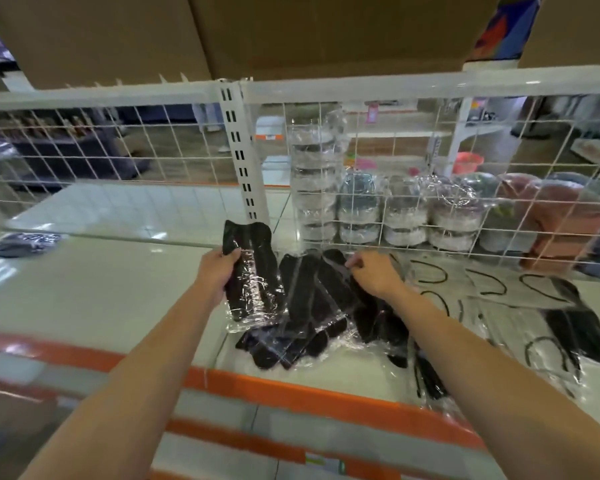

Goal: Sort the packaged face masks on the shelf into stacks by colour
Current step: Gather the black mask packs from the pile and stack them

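Landmark: the white slotted post (240, 157) that rises at the back of the shelf (94, 289); every place below is told from it.
Held pack: a black mask pack (248, 275) in clear wrap stands nearly upright just in front of the post's foot, lifted above the shelf.
Left hand: the left hand (215, 273) grips that pack by its left edge, fingers curled round it and thumb on the front.
Right hand: the right hand (373, 271), to the right of the post, pinches the top edge of a pack in the black pile, fingers together on the wrap.
Black pile: a loose, overlapping heap of black packs (305, 323) lies on the shelf in front and to the right of the post, not yet squared into a stack.
Pale packs: further right of the post lie pale packs with dark ear loops (492, 289), mixed with a few black ones.
Far pack: one dark pack (21, 242) lies alone well to the left of the post.
Handling: the packs look light, thin and floppy; the glossy wrap is probably slippery and crinkles, so a pinch at an edge or a grip across the width seems best.
Containers: behind the wire grid (413, 174), right of the post, clear tubs (361, 216) stand stacked in wrap; their contents cannot be told.
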Demonstrator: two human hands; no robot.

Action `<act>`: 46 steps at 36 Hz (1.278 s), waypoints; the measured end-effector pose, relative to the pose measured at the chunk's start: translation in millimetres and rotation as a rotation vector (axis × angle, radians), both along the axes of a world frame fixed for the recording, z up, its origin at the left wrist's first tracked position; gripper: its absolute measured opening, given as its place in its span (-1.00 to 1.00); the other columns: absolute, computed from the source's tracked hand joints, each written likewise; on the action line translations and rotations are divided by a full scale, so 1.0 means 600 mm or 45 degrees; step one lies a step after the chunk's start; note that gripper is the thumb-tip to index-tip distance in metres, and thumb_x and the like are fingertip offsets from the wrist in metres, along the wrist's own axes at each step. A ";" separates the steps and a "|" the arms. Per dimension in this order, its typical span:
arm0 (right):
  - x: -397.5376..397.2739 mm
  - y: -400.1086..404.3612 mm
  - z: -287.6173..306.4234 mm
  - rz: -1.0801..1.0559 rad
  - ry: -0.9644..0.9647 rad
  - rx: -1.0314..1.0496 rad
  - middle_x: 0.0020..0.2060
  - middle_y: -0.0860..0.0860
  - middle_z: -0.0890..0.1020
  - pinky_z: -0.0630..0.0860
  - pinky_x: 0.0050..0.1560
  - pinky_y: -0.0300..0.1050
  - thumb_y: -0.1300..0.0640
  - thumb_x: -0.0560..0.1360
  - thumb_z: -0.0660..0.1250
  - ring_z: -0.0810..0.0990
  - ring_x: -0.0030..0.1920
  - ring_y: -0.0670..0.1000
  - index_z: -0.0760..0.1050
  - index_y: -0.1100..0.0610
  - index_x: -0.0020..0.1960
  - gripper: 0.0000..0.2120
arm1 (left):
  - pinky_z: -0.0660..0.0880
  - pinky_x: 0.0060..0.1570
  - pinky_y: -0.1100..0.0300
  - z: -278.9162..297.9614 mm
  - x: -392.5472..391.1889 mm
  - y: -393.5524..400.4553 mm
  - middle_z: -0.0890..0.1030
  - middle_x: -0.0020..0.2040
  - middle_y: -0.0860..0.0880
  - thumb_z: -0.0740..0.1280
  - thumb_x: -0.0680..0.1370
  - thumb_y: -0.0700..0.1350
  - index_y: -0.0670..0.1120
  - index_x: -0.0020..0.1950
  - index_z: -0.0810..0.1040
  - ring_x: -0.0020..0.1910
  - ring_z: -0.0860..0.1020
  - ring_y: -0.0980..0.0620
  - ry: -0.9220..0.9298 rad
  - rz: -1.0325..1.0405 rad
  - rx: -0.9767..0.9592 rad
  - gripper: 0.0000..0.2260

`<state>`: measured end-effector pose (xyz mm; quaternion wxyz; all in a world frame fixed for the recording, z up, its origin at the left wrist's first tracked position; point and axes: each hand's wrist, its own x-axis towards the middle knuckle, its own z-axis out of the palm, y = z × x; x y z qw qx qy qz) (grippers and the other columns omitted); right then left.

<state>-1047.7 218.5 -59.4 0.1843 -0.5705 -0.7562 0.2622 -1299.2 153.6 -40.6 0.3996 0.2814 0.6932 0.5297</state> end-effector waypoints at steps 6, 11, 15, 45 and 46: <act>-0.095 -0.010 -0.011 0.157 -0.261 -0.145 0.06 0.21 0.61 0.45 0.09 -0.03 -0.03 0.58 0.20 0.55 0.12 0.19 0.51 0.26 -0.14 -0.64 | 0.50 -0.05 0.03 -0.008 -0.089 -0.031 0.61 -0.14 -0.12 0.25 0.61 -0.15 -0.19 0.17 0.52 -0.20 0.58 -0.06 -0.089 0.096 -0.027 -0.81; -0.136 -0.020 -0.028 0.086 -0.589 -0.261 -0.02 0.05 0.58 0.46 -0.02 -0.06 -0.39 0.41 0.23 0.57 0.06 0.09 0.49 0.15 -0.09 -0.43 | 0.52 -0.08 0.06 -0.004 -0.109 -0.039 0.63 -0.10 -0.10 0.17 0.64 -0.12 -0.16 0.17 0.52 -0.13 0.59 -0.05 -0.158 -0.017 0.054 -0.79; -0.140 -0.014 -0.039 -0.048 -0.455 -0.304 0.15 0.10 0.56 0.48 0.11 -0.03 -0.15 0.44 0.37 0.55 0.16 0.12 0.46 0.18 0.18 -0.51 | 0.45 0.20 -0.06 0.006 -0.123 -0.034 0.63 0.10 -0.13 0.11 0.66 -0.04 -0.10 0.14 0.53 0.14 0.57 -0.12 -0.177 -0.155 0.093 -0.75; -0.087 -0.042 -0.022 -0.274 -0.631 -0.145 0.39 0.20 0.30 0.28 0.35 0.13 -0.07 0.45 0.38 0.25 0.41 0.21 0.27 0.17 0.39 -0.38 | 0.48 -0.21 0.01 0.005 -0.090 -0.001 0.61 -0.09 -0.18 0.16 0.64 -0.12 -0.21 0.19 0.47 -0.13 0.58 -0.10 -0.531 -0.349 -0.097 -0.78; -0.090 -0.038 -0.015 -0.263 -0.598 -0.101 0.32 0.20 0.39 0.37 0.28 0.09 0.01 0.48 0.35 0.36 0.34 0.21 0.33 0.19 0.32 -0.51 | 0.48 -0.22 0.01 0.003 -0.088 -0.001 0.61 -0.08 -0.18 0.15 0.65 -0.10 -0.21 0.19 0.47 -0.13 0.58 -0.10 -0.551 -0.343 -0.117 -0.76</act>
